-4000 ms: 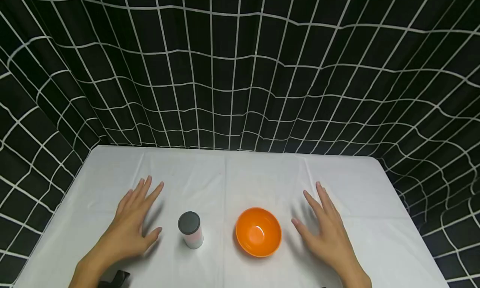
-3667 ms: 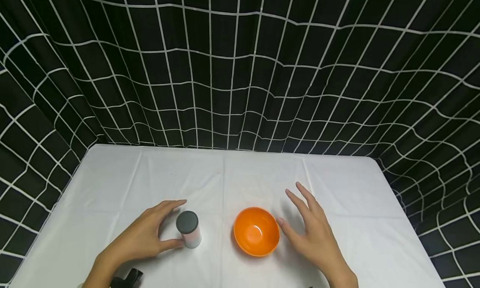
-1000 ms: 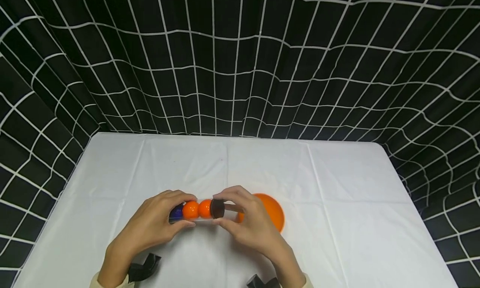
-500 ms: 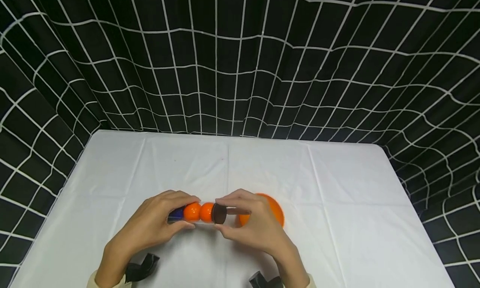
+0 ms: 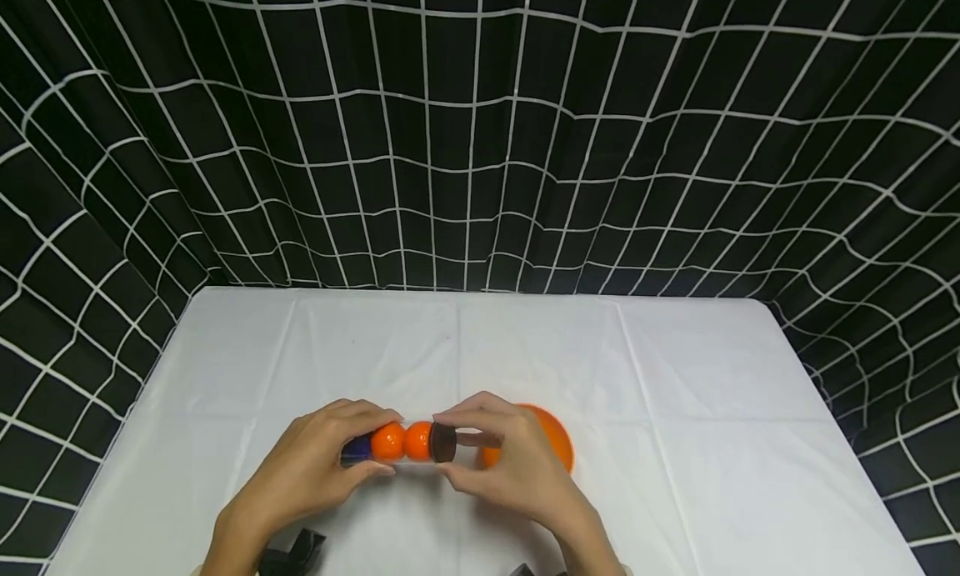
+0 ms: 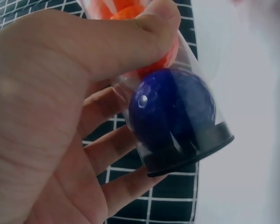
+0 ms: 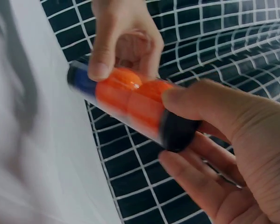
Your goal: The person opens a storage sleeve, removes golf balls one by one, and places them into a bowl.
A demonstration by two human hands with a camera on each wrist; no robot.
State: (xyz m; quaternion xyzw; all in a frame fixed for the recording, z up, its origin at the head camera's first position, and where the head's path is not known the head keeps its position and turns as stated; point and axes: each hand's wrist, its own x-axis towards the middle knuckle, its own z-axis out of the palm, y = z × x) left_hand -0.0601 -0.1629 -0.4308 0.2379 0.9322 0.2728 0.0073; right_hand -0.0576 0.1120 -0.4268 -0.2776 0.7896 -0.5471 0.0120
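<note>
A clear plastic tube of golf balls [image 5: 402, 443] lies sideways in the air between both hands. Inside sit two orange balls [image 5: 387, 442] and a dimpled blue ball [image 6: 172, 107] at the left end. My left hand [image 5: 318, 451] grips the tube near that blue end, thumb across its side. At the other end, my right hand [image 5: 513, 451] pinches the dark cap [image 5: 443, 443] between thumb and fingers. In the right wrist view the cap [image 7: 178, 130] still sits on the tube's end. An orange bowl [image 5: 555, 438] stands behind the right hand, which partly hides it.
A white cloth covers the table [image 5: 675, 376]. Dark curtains with a white grid [image 5: 480, 142] rise behind and at the sides. Black wrist mounts [image 5: 296, 553] show near the front edge.
Some four seconds ago the tube stood upright on the table and both hands were apart. Now both hold it sideways above the cloth. Over the last second the grip looks nearly unchanged.
</note>
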